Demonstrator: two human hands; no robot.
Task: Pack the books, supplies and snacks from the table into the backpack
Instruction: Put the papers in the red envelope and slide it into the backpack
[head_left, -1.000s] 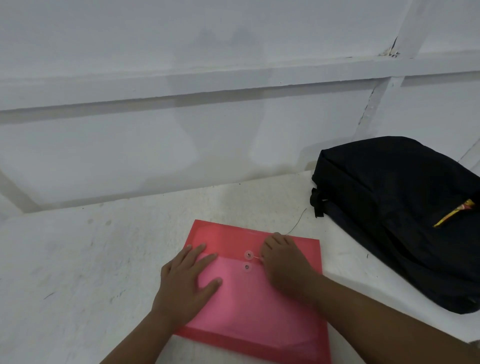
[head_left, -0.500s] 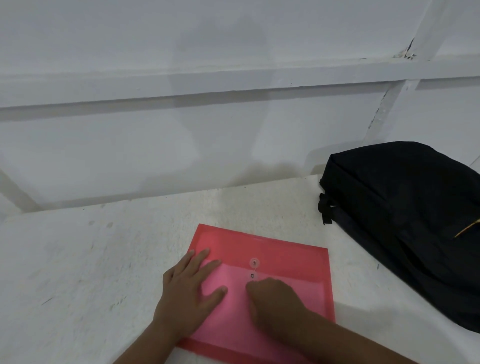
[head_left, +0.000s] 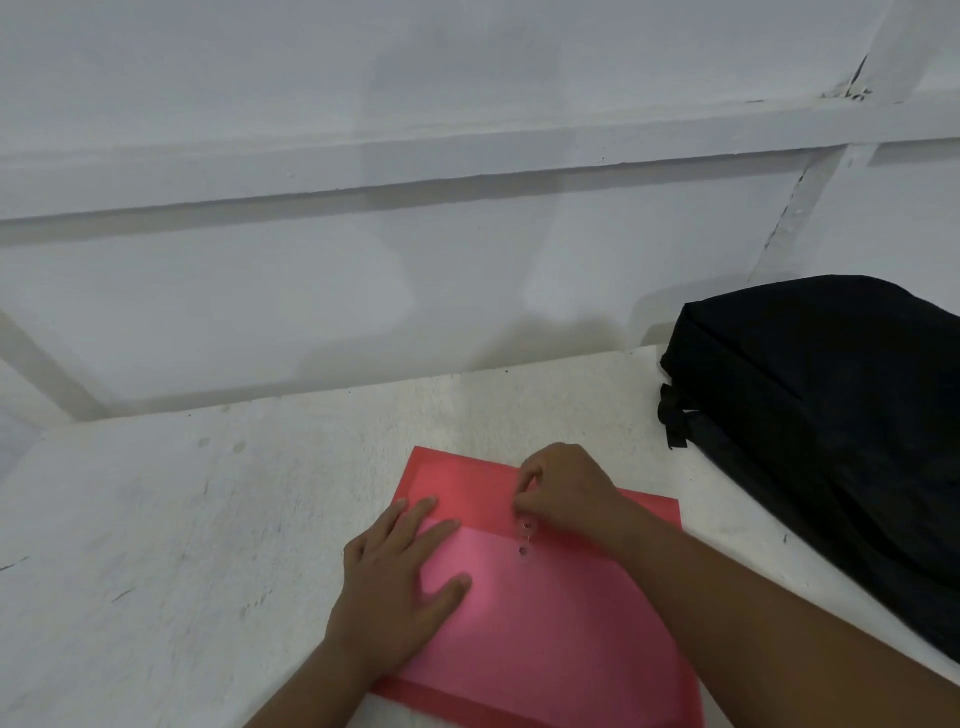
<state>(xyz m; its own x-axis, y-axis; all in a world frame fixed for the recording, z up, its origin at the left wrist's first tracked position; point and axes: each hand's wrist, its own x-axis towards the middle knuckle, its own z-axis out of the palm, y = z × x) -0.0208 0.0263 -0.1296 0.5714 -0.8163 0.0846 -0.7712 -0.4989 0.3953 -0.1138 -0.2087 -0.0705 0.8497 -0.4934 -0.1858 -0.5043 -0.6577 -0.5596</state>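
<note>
Hands (head_left: 400, 582) flatten red folder (head_left: 545, 613) — flap away, long axis sideways.

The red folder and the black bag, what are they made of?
The red folder looks like thin, see-through plastic: a paler sheet shows through, and it shines softly. The black bag seems to be matte woven cloth, probably nylon: it sags, creases, and reflects nothing.

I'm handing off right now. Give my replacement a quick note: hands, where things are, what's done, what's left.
Left hand: open, flat on the red folder, pinning it to the table.
Right hand: fingers pinched just above the folder's string buttons; the string itself is too fine to see.
Backpack: lying on the table to the right, apart from the folder.
Done: nothing visibly packed.
Left: finish the closure, put the folder in the backpack.
</note>
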